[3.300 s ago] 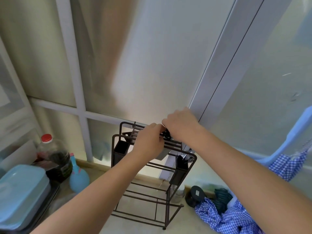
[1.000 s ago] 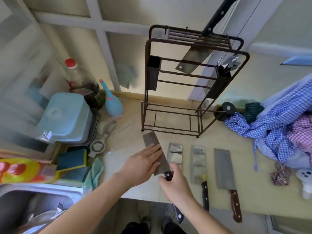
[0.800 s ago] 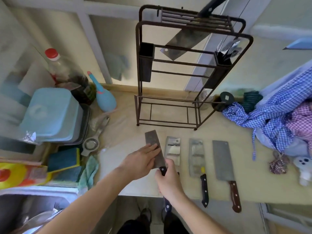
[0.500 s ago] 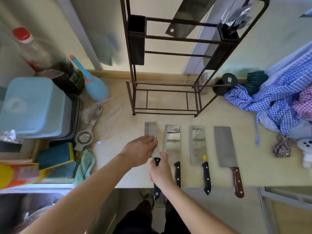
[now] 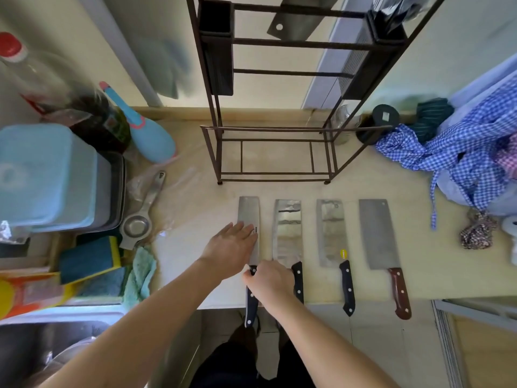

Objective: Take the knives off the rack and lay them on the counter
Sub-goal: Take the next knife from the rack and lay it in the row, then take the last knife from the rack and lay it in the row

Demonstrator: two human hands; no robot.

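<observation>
- Our left hand (image 5: pixel 230 249) lies flat, fingers spread, on the leftmost cleaver (image 5: pixel 249 219), on the counter (image 5: pixel 419 275) beside three others.
- Right hand (image 5: pixel 270 281) has fingers curled at its handle; grip itself unclear.
- Do it well: line the blade up with the row, let go slowly.
- Rack (image 5: pixel 279 107) top is cropped; one blade (image 5: pixel 293 23) hangs there, handle out of view.

Bare counter (image 5: pixel 179 247) left of the cleavers (image 5: pixel 288 233) — strainer (image 5: pixel 140 219) and sponges (image 5: pixel 89 261) hem it in
</observation>
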